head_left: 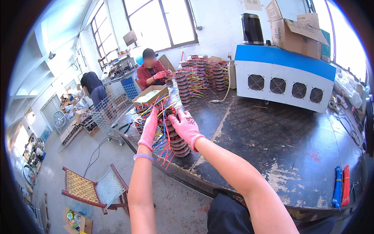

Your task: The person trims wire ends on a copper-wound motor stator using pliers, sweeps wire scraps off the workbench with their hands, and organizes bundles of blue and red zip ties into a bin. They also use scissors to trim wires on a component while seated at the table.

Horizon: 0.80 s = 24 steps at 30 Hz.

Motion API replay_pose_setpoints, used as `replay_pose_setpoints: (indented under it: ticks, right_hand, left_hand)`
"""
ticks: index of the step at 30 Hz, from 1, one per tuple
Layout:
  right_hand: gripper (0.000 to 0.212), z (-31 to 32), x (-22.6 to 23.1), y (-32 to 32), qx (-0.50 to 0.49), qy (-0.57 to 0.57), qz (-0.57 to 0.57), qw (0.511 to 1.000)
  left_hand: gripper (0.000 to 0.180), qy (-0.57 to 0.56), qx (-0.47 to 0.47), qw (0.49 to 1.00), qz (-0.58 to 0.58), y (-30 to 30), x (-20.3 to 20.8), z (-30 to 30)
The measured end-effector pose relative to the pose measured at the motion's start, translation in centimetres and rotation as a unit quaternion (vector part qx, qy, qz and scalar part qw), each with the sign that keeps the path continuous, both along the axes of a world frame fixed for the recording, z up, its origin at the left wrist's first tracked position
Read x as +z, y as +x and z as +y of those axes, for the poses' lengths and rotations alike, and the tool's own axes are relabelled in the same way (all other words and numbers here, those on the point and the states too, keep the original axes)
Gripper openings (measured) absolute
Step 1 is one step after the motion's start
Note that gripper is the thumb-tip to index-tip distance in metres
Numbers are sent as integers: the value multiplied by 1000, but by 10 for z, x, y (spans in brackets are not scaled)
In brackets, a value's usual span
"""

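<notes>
Pink gloves cover both my hands. At the near left of the dark table stands a stack of wound motor stators [177, 143], ring-shaped, with red, blue and yellow lead wires hanging out. My left hand [150, 128] closes on the left side of the top stator [166, 112], among the wires. On its right side my right hand [186, 125] has its fingers curled round the rim, thumb toward the middle. Whether this stator rests on the stack or is slightly raised, I cannot tell. More wired stators [140, 113] stand just behind my left hand.
Further stator stacks [183, 87] stand at the back, near an open carton [151, 95]. A blue-and-white machine with fans [284, 78] fills the back right. Blue and red wire bundles [337, 187] lie at right. A co-worker [150, 72] sits across the table; a folding chair [95, 187] stands left.
</notes>
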State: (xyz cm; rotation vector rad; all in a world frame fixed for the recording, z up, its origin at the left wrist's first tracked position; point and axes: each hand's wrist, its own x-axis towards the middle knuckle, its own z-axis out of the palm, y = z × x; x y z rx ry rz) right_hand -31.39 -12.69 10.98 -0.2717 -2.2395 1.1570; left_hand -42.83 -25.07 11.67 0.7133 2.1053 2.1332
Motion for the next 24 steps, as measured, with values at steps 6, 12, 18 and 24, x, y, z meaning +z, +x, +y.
replay_pose_setpoints:
  ticks: [6,12,18,24]
  right_hand:
    - [48,-4,12,-7,-47,-7,3,999]
    - [52,2,21,-11,21,-12,-79,997]
    - [50,8,18,-18,90,-31,-101,990]
    - [45,40,13,19,55,-42,-47,996]
  left_hand:
    - [52,-158,55,974,156,4,8,-1]
    - [48,-74,1,995,73,-43,-13,2]
    - [40,-44,-49,996,54,-94,-27,-19]
    - [34,63,-127,987,-79,-44,-14,-7]
